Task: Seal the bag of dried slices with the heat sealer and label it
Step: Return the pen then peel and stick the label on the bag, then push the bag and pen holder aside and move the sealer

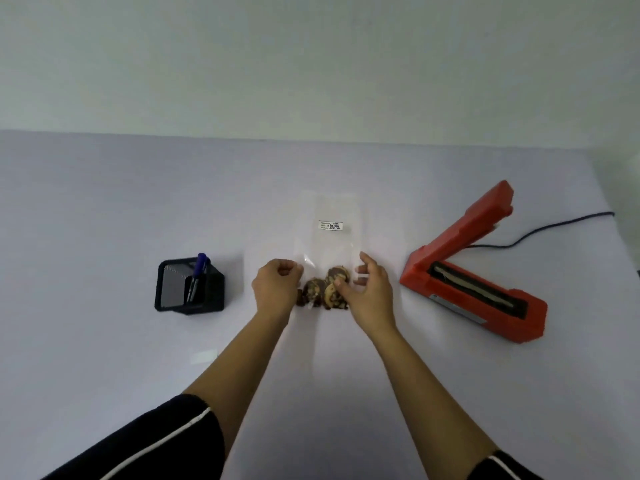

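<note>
Clear bag [325, 244] lies on the table [104, 220], white label [330, 225] toward 12 o'clock, dried slices [325, 289] at 6 o'clock. Left hand [275, 285] pinches its 9 o'clock edge; right hand [372, 289], fingers loosely spread, rests at 3 o'clock. Red heat sealer [474, 271], lid raised, stands farther toward 3 o'clock.

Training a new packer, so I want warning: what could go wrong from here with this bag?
The dried slices lie bunched at the near end of the clear bag; carried to the heat sealer on the right, they may slide into the seal line.
The label sits towards the bag's far end, so the bar might clamp it.
The left hand seems to pinch only one edge, so the film may wrinkle.
</note>
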Available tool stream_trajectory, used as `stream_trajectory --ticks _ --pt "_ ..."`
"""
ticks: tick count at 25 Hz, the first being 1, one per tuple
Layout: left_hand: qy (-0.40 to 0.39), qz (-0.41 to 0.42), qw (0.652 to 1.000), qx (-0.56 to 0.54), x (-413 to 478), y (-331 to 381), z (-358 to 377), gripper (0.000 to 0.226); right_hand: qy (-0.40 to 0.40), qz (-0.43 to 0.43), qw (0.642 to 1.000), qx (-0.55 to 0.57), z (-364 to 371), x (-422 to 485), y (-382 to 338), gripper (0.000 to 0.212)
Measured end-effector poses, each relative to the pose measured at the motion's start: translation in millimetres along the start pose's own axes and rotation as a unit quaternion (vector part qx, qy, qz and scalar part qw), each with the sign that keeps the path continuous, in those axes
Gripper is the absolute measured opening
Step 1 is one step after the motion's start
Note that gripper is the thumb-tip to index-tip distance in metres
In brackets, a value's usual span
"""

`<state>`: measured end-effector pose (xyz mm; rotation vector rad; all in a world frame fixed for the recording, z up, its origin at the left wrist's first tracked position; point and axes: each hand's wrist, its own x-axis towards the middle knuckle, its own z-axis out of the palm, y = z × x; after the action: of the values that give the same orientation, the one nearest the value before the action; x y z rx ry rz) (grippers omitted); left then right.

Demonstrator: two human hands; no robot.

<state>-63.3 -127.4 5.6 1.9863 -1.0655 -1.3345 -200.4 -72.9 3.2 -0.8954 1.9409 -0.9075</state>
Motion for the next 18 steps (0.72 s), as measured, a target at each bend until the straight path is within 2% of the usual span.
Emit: stream_trajectory --ticks 6,12,18 --pt "-0.023 -0.023 0.999 -0.030 85 71 20 0.007 0.024 -0.013 1.000 0.009 10 98 -44 0.067" --pt "-0.023 -0.059 0.998 -0.006 137 87 39 0.018 -0.001 0.018 1.000 -0.007 25 156 -48 0.067" --pt "-0.016 -0.053 0.996 0.065 161 90 50 0.021 -0.013 0.035 0.999 -0.034 34 185 -41 0.068"
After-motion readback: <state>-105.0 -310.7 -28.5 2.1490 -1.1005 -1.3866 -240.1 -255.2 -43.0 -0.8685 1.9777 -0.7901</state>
